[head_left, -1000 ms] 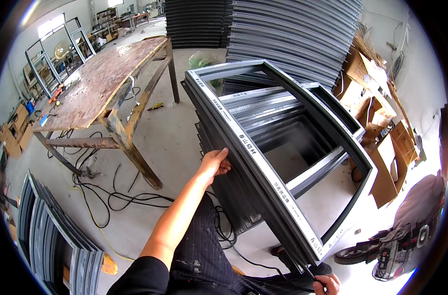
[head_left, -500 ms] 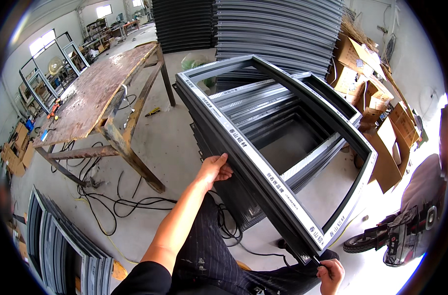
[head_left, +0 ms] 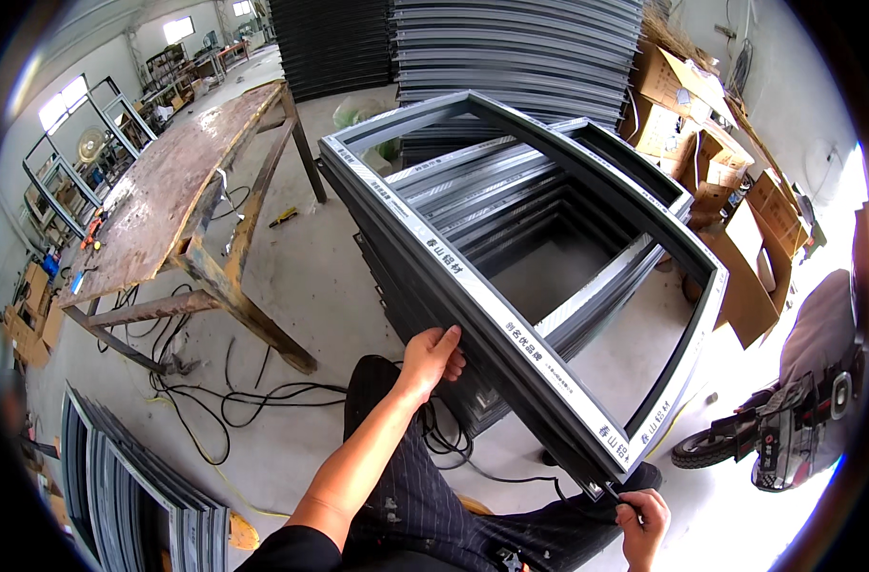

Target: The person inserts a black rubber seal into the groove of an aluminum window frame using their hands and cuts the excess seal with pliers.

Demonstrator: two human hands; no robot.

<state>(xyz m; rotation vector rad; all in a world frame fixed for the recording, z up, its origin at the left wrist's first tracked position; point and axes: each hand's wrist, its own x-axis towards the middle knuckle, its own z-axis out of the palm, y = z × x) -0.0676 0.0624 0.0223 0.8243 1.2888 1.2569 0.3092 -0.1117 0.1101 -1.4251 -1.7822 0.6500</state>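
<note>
A grey aluminium window frame [head_left: 473,286], its face covered with printed white film, lies on top of a stack of like frames in front of me. My left hand [head_left: 431,364] is closed on the long near side of the frame, fingers curled at its edge and thumb pointing along it. Down at the nearest corner, my right hand [head_left: 646,524] pinches a thin dark piece that reaches to the corner. What that piece is, I cannot make out.
A worn workbench [head_left: 168,191] stands left, black cables [head_left: 263,389] on the floor beside it. More frames [head_left: 134,486] stack at lower left. Tall frame stacks [head_left: 520,57] rise behind, cardboard boxes [head_left: 682,124] and an electric scooter [head_left: 787,429] are on the right.
My left hand has slid along the frame's side toward the near corner. My right hand stays at that corner. The whole view has shifted slightly.
</note>
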